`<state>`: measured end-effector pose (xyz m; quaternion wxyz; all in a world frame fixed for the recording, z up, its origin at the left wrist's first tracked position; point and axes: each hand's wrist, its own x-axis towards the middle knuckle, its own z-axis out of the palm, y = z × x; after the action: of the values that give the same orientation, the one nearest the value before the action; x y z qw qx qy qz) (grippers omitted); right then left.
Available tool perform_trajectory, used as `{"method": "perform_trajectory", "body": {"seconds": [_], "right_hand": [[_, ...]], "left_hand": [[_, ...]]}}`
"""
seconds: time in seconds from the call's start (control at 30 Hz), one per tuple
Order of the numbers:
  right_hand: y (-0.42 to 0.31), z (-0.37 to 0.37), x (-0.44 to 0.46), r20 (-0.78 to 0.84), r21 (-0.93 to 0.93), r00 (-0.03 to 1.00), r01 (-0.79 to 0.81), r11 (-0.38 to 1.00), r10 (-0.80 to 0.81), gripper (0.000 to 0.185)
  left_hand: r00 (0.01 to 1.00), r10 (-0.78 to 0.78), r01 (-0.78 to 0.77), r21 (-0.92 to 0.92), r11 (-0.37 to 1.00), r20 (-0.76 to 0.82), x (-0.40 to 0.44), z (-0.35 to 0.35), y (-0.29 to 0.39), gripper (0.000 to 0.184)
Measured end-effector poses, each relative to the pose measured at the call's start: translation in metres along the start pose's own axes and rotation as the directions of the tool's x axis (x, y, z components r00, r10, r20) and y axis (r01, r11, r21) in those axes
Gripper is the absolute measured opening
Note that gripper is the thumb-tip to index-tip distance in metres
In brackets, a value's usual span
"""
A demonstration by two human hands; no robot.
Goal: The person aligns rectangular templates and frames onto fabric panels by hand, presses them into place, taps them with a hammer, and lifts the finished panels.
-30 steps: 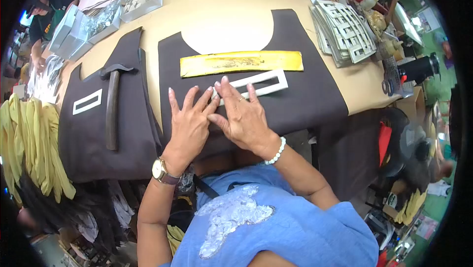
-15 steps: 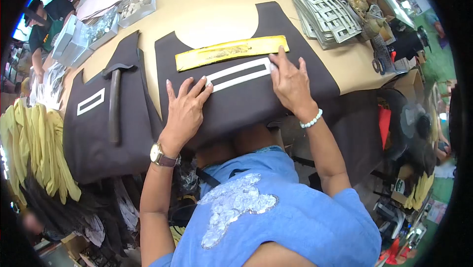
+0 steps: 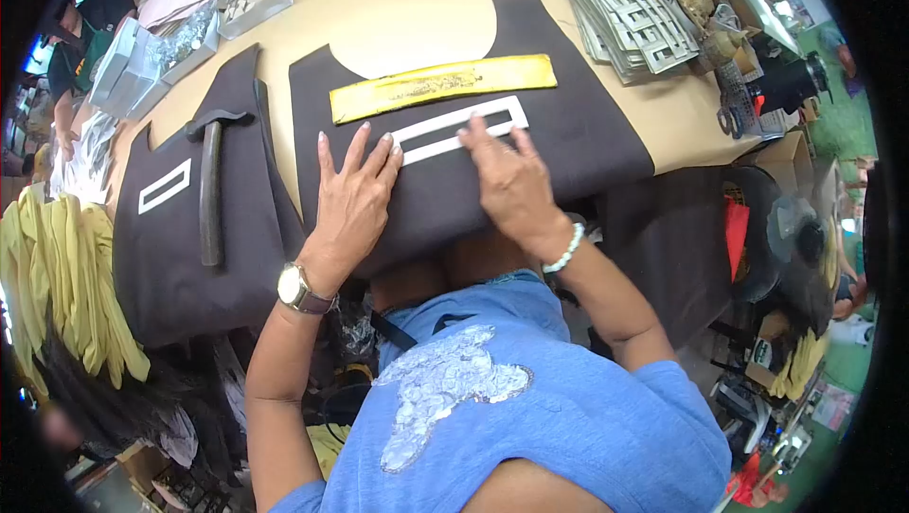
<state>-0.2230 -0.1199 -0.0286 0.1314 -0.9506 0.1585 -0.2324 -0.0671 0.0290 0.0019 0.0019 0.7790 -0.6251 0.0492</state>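
A large dark brown sheet with a curved cutout lies on the table before me. On it rests a white rectangular frame with a long narrow slot. My left hand lies flat with fingers spread, its fingertips at the frame's left end. Fingers apart, my right hand is over the right half of the frame; its fingertips touch or hover just above it, I cannot tell which. Just beyond the frame is a yellow strip with dark marks along its middle.
At left, a hammer lies on another dark piece beside a smaller white frame. Yellow cloths hang off the left edge. Parts boxes stand behind; stacked white cutout panels sit back right. A person is at far left.
My right hand has moved left from the frame's right end and the yellow strip's corner to the frame's right half. My left hand stays at the left end. The view has shifted slightly.
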Motion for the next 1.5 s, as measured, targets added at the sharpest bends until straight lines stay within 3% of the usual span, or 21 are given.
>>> {"method": "perform_trajectory", "body": {"seconds": [0.1,0.27,0.37,0.47,0.5,0.57,0.6,0.73,0.93,1.13,1.27,1.37,1.4,1.5], "right_hand": [[0.032,-0.016,-0.009,-0.015,-0.128,0.999,-0.03,0.991,0.028,0.046],[0.044,-0.026,-0.014,-0.006,-0.18,0.999,-0.051,0.982,0.05,0.046],[0.045,-0.028,-0.01,0.04,-0.413,0.997,-0.038,0.91,0.06,0.046],[0.075,-0.041,0.007,0.01,-0.599,0.982,-0.144,0.788,0.186,0.046],[0.075,-0.05,0.016,0.04,-0.596,0.978,-0.14,0.791,0.203,0.045],[0.063,-0.046,0.024,-0.06,-0.507,0.998,-0.039,0.861,0.01,0.043],[0.048,-0.045,0.028,-0.046,-0.412,0.998,0.019,0.911,-0.042,0.042],[0.0,-0.021,0.029,-0.032,-0.073,0.994,0.099,0.992,-0.102,0.044],[0.025,-0.011,0.015,0.103,-0.092,0.992,-0.059,0.994,0.069,0.045],[0.062,-0.022,0.017,-0.018,-0.336,0.983,-0.179,0.925,0.183,0.046],[0.063,-0.02,0.022,-0.012,-0.426,0.996,-0.087,0.9,0.091,0.046],[0.06,-0.044,0.041,0.109,-0.345,0.965,-0.189,0.919,0.239,0.045],[0.063,-0.044,0.047,-0.026,-0.315,0.986,-0.165,0.935,0.166,0.041],[0.042,-0.061,0.091,-0.211,-0.061,0.974,-0.102,0.993,0.087,0.044]], "left_hand": [[1.0,0.016,-0.016,0.084,0.996,0.006,0.001,0.0,0.006,0.046],[1.0,0.01,-0.007,0.321,0.947,-0.008,-0.003,0.002,0.021,0.04],[0.984,-0.112,0.048,0.405,0.913,0.136,-0.014,-0.009,0.024,0.036],[0.985,-0.156,0.135,0.245,0.96,0.071,-0.017,-0.005,0.015,0.031],[0.979,-0.199,0.19,0.171,0.967,0.034,-0.016,-0.006,0.013,0.031],[0.957,-0.288,0.288,0.008,0.958,-0.033,-0.005,-0.006,0.016,0.03],[0.931,-0.29,0.288,-0.04,0.957,-0.224,-0.001,0.004,0.021,0.035],[0.913,-0.303,0.265,-0.168,0.95,-0.272,0.01,0.014,0.04,0.039],[0.955,-0.258,0.229,-0.185,0.956,-0.147,-0.001,0.015,0.026,0.043],[0.943,-0.271,0.233,-0.199,0.952,-0.194,-0.006,0.025,0.029,0.042],[0.931,-0.289,0.259,-0.156,0.953,-0.222,-0.003,0.025,0.032,0.042],[0.93,-0.287,0.254,-0.163,0.953,-0.228,-0.007,0.028,0.033,0.042],[0.933,-0.285,0.254,-0.159,0.954,-0.221,-0.005,0.027,0.032,0.042],[0.946,-0.289,0.261,-0.186,0.947,-0.146,0.001,0.015,0.029,0.042]]}}
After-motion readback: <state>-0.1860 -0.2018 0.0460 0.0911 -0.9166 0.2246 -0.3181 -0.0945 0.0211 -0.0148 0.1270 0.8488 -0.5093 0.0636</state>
